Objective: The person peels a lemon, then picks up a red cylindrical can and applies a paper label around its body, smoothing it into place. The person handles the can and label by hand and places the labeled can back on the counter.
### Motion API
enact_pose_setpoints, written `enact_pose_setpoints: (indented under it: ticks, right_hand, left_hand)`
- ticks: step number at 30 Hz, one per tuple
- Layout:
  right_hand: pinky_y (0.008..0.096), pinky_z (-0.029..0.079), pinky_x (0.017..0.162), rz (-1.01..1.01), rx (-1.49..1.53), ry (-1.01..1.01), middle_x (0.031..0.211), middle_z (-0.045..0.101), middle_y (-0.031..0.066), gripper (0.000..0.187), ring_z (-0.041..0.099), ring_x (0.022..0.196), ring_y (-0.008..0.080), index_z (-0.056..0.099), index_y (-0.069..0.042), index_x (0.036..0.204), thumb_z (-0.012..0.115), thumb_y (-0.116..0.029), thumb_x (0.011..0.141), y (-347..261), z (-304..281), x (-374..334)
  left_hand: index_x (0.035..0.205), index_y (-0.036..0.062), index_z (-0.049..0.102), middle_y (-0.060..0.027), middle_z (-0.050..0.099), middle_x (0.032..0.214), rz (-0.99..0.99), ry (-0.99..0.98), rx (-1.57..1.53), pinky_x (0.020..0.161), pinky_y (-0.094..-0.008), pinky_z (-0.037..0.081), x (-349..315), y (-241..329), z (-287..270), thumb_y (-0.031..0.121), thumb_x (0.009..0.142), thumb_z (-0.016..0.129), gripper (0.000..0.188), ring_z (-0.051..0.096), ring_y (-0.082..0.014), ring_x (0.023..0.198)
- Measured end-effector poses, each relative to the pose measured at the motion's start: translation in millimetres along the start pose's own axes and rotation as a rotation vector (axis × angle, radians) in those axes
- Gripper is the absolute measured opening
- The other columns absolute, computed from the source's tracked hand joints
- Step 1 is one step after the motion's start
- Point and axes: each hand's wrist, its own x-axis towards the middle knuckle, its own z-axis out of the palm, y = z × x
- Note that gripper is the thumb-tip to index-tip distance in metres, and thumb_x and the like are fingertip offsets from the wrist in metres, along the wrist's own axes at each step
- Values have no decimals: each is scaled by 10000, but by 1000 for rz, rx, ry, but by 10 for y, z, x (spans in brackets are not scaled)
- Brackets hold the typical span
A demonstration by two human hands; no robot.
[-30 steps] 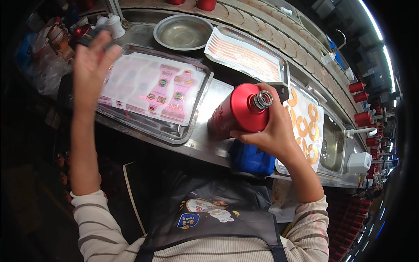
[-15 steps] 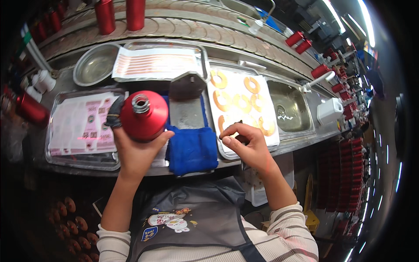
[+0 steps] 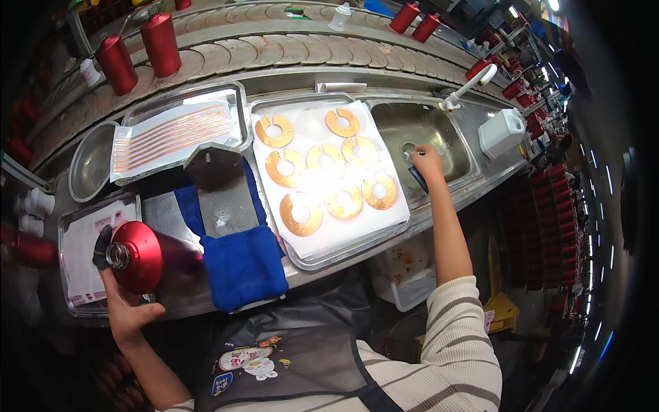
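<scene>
My left hand [image 3: 130,312] holds a red metal bottle [image 3: 139,257] above the counter's front left. The bottle's open threaded neck tilts toward me. A black covering wraps one fingertip beside the neck, and the thumb sticks out below. Over the steel sink [image 3: 446,147], my right hand [image 3: 428,161] has its fingers closed together. A dark, narrow strip [image 3: 418,178] shows beside that hand; whether it is held or worn on a finger I cannot tell. Ring-shaped golden labels [image 3: 302,213] lie in rows on white backing in a tray [image 3: 309,262] between my hands.
A blue cloth [image 3: 246,268] drapes over a metal stand [image 3: 226,206]. Behind it, a tray holds a sheet of golden strips [image 3: 171,137] beside a round steel basin [image 3: 89,165]. A faucet [image 3: 470,89] and white jug [image 3: 501,132] border the sink. Red bottles [image 3: 159,44] line the conveyor.
My view has turned rightward. My right hand has gone from the ring-label tray to over the sink. The bottle in my left hand now sits lower and farther left, tilted more.
</scene>
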Motion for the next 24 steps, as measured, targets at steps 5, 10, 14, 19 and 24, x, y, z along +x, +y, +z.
enact_pose_setpoints:
  ticks: [5,10,14,19,24]
  right_hand:
    - [378,531,794,105,-57,-246,979,718,183,365,690,878,298,698,22,1029,694,-244,779,347,355,539]
    - [272,488,647,68,763,-603,826,699,94,218,630,678,141,709,34,921,685,-172,853,-616,-124,116]
    - [268,499,689,-249,751,-427,780,678,75,273,638,724,137,708,37,967,694,-214,859,-1218,88,-81]
    - [431,515,866,-254,-221,-51,1039,682,216,709,657,1013,371,672,-13,1123,824,-521,651,-1477,519,-82]
    - [416,529,835,-163,-276,-208,1034,695,205,677,682,980,317,679,-9,1057,835,-512,632,-1439,485,268]
  left_hand:
    - [1511,41,189,-143,371,1485,126,225,187,1127,-428,334,-269,-348,137,260,613,940,1191,406,-278,1365]
    - [1502,56,220,-124,424,1431,31,373,293,1085,-390,385,-233,-393,148,21,663,851,1050,454,-246,1303]
    - [1487,62,220,-135,443,1394,93,354,247,1048,-389,436,-160,-395,181,-15,659,836,1035,498,-247,1256]
    - [1482,67,221,-137,446,1390,50,350,244,1045,-392,447,-152,-359,199,-21,651,838,1039,499,-247,1261]
    - [1481,66,241,-123,453,1389,26,332,217,1055,-388,429,-148,-323,234,-12,641,845,1038,489,-242,1267]
